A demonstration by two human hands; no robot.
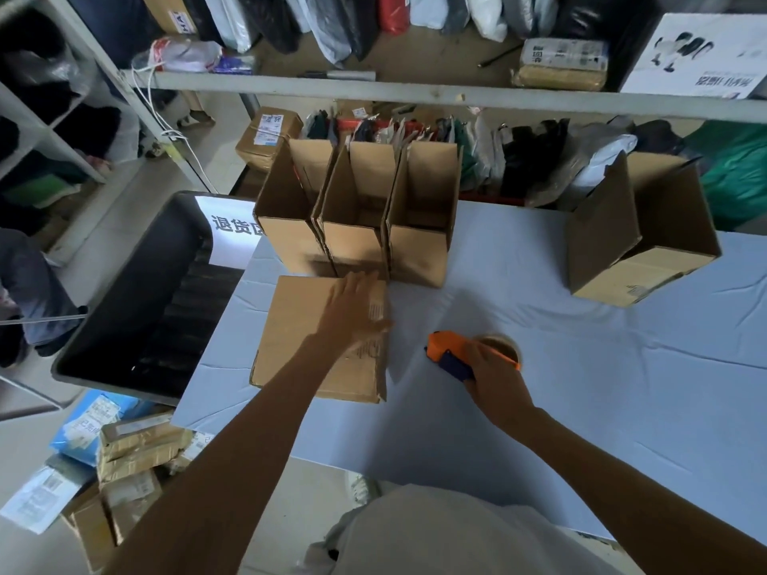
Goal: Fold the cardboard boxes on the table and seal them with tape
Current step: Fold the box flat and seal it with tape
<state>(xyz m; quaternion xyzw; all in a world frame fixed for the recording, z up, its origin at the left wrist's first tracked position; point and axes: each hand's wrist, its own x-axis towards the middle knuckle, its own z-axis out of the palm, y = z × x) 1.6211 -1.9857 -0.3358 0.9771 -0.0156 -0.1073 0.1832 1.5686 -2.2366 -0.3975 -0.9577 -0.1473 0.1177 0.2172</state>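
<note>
Closest to the camera is the person's pale shirt (436,533), and from it two bare forearms reach forward over the table (602,400), which is covered with a light cloth.

The left hand (357,305) is over the far right part of a flat cardboard stack (303,346) that lies on the left side of the table. Its fingers are straight and spread and hold nothing. The hand is blurred, so I cannot tell if it touches the cardboard or is just above it.

The right hand (494,369) is closed around an orange tape dispenser (446,350), which sits low on the cloth just to the right of the flat stack. A brown tape roll (500,344) shows behind the fingers.

Behind the flat stack three open boxes stand upright in a row, side by side and touching: the left box (286,226), the middle box (352,234) and the right box (419,246). Well apart from them, on the far right of the table, a fourth open box (622,259) stands turned at an angle.

Beside the table on the left is a dark bin (124,309) with a white sign (232,230). Parcels (137,446) lie on the floor below it, and a shelf (415,93) with bags crosses the top.
</note>
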